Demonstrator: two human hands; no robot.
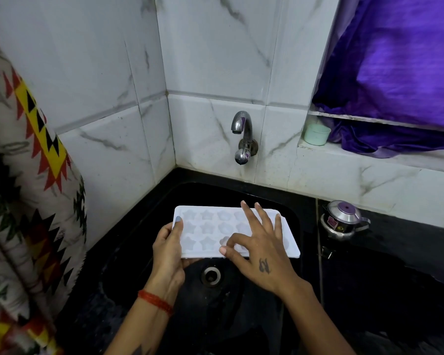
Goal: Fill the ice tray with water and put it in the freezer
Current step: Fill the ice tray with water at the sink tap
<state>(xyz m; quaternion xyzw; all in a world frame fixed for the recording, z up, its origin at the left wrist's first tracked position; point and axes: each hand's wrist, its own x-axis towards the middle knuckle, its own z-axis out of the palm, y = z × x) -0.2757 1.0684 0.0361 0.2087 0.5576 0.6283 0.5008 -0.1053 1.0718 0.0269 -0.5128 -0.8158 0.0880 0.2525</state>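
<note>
From over the person's shoulder, looking down into the corner: there's barely any writing to go on. The small steel pot (342,222) on the black counter right of the sink has a couple of little stickers on its side, but they're too small to read. The right hand (263,254) has a dark mark on its back, can't tell if it's letters.

The white ice tray (210,230) is held level over the black sink (144,213), roughly above the steel drain (210,275) and below and in front of the chrome tap (242,137) on the marble tile wall. You can make out star and flower shaped moulds in it. Can't tell whether there's water in the cells, though a few drops hang off the near edge.

The left hand (168,248) grips the tray's left short end, thumb on top of the rim, fingers curled underneath. The right hand lies over the right half of the tray with its fingers spread out flat, thumb reaching toward the near edge, covering several cells.

Other stuff: a pale green cup (316,134) in the wall niche beside a purple cloth (395,73), a patterned fabric (28,188) hanging on the left, and a red thread bracelet (155,301) on the left wrist.
</note>
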